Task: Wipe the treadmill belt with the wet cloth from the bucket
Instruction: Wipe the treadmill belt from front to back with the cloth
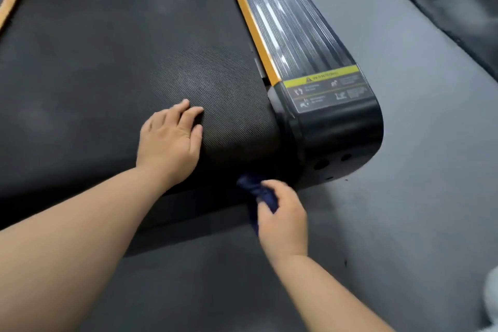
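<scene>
left hand [169, 143] lay flat, fingers straight, on the treadmill belt [107, 62] near its rear end | right hand [283, 221] gripped a dark blue cloth [252, 187], bunched at the belt's rear edge beside the black end cap [336, 129] | warning label [327, 89] on the ribbed side rail [283, 19] | grey floor [417, 197]

Crumpled dark blue cloth [254, 191] is mostly buried in the right hand [283, 218], and both are a bit motion-blurred. Small print on the yellow-and-grey warning sticker [327, 90] is unreadable. A pale grey something [491, 296] gets chopped by the right edge, no idea what it is.
</scene>
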The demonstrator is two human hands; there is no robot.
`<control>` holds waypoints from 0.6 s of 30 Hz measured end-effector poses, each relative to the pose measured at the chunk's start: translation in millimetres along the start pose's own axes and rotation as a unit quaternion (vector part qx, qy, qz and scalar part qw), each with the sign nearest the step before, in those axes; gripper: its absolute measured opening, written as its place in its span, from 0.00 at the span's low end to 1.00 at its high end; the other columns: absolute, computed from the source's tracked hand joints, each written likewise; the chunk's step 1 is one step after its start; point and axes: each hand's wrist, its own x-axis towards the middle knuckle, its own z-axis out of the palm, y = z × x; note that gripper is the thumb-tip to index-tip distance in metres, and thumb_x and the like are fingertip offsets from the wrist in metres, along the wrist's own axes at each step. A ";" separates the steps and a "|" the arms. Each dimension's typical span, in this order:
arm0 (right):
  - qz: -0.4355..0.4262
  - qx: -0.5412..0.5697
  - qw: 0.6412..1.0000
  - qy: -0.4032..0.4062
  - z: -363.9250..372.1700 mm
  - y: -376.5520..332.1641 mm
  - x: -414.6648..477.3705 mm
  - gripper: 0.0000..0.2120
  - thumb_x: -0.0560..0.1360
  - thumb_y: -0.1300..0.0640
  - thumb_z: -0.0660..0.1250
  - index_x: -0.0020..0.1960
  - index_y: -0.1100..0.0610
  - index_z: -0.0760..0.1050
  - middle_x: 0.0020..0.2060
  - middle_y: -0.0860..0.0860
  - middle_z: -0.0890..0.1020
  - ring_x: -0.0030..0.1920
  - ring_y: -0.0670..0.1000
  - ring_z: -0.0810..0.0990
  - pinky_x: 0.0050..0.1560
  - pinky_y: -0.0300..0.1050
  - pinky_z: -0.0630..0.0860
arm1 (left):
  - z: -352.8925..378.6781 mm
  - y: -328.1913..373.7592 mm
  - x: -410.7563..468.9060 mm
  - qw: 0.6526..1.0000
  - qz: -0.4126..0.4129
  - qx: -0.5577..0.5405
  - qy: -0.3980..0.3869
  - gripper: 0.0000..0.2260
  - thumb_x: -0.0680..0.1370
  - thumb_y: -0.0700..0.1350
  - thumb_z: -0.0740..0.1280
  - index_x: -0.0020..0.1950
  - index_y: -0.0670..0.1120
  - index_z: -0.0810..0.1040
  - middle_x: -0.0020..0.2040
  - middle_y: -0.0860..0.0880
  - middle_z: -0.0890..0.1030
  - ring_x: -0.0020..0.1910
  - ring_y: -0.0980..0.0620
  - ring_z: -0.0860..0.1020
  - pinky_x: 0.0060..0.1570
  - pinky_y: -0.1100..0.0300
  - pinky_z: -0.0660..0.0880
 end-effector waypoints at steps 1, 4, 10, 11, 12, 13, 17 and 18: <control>0.125 0.073 0.988 0.049 1.2 -1.7 3.4 0.09 0.73 0.59 0.68 0.52 0.51 0.75 0.46 0.48 0.79 0.49 0.53 0.78 0.48 0.41 0.72 | 1.7 -0.2 0.8 1.000 0.000 0.008 0.007 0.26 0.77 0.58 0.46 0.70 0.53 0.68 0.72 0.48 0.68 0.67 0.44 0.67 0.69 0.48 0.61; 0.385 0.311 0.862 0.104 18.7 -18.8 33.1 0.09 0.73 0.57 0.70 0.52 0.56 0.73 0.45 0.52 0.80 0.45 0.54 0.80 0.40 0.44 0.77 | 4.7 -1.1 -0.1 1.000 -0.001 0.000 0.021 0.25 0.77 0.57 0.47 0.70 0.52 0.69 0.72 0.48 0.68 0.68 0.44 0.66 0.69 0.49 0.60; 0.551 0.498 0.664 0.090 40.2 -50.7 47.9 0.03 0.76 0.62 0.61 0.48 0.59 0.73 0.42 0.54 0.76 0.43 0.55 0.76 0.37 0.48 0.75 | 1.6 -3.5 -0.3 1.000 0.007 -0.011 0.028 0.25 0.77 0.57 0.47 0.70 0.52 0.69 0.72 0.48 0.68 0.68 0.44 0.66 0.69 0.49 0.60; 0.546 0.522 0.649 0.090 35.8 -52.3 52.9 0.04 0.75 0.63 0.59 0.43 0.58 0.72 0.39 0.54 0.76 0.39 0.54 0.75 0.36 0.46 0.72 | 2.3 -2.6 -0.3 0.999 0.010 -0.017 0.027 0.25 0.77 0.57 0.47 0.70 0.52 0.69 0.71 0.48 0.68 0.68 0.44 0.67 0.69 0.49 0.61; 0.533 0.547 0.641 0.076 30.6 -52.8 57.5 0.06 0.73 0.63 0.58 0.39 0.58 0.70 0.36 0.53 0.75 0.36 0.53 0.73 0.38 0.44 0.71 | 2.6 -1.7 -1.5 0.999 0.009 -0.017 0.026 0.25 0.77 0.57 0.47 0.69 0.52 0.70 0.71 0.48 0.69 0.67 0.44 0.67 0.69 0.49 0.61; 0.515 0.574 0.634 0.052 27.9 -53.0 61.6 0.07 0.72 0.63 0.58 0.36 0.57 0.68 0.34 0.53 0.74 0.33 0.53 0.72 0.41 0.45 0.69 | 2.3 -2.0 -2.5 0.999 0.008 -0.011 0.031 0.25 0.77 0.57 0.47 0.69 0.52 0.70 0.71 0.48 0.69 0.67 0.44 0.67 0.69 0.49 0.62; 0.489 0.611 0.622 0.021 26.3 -42.1 57.8 0.07 0.72 0.68 0.57 0.39 0.60 0.72 0.32 0.55 0.76 0.35 0.54 0.74 0.44 0.50 0.74 | 3.0 0.9 -3.8 0.999 0.007 -0.020 0.044 0.24 0.77 0.56 0.48 0.68 0.51 0.72 0.70 0.48 0.70 0.66 0.45 0.69 0.68 0.50 0.62; 0.478 0.621 0.621 0.022 24.2 -40.6 53.3 0.08 0.71 0.70 0.57 0.40 0.60 0.72 0.33 0.56 0.75 0.34 0.54 0.74 0.39 0.48 0.74 | 3.5 1.3 -4.0 0.999 0.007 -0.014 0.051 0.24 0.77 0.56 0.49 0.68 0.51 0.72 0.70 0.48 0.71 0.65 0.45 0.69 0.67 0.50 0.63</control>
